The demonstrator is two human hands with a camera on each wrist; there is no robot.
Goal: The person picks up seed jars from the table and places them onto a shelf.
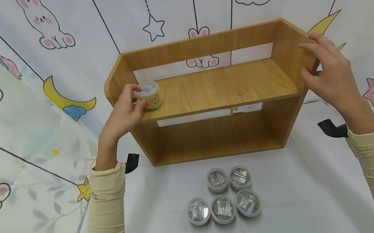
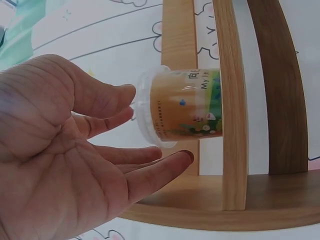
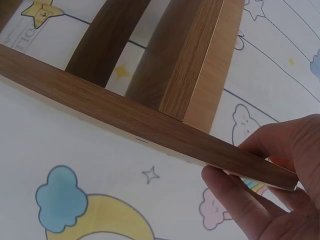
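A small wooden two-tier shelf stands on the white-covered table. On the left end of its upper board is a tub with a clear lid and a printed label, upright. My left hand is beside it, thumb and fingers spread around the lid; in the left wrist view the thumb tip is just short of the lid. My right hand grips the upper edge of the shelf's right side panel, thumb on one face and fingers on the other.
In front of the shelf, several similar lidded tubs stand in two rows on the white cloth. A patterned curtain hangs close behind the shelf. The lower tier lies beneath the upper board.
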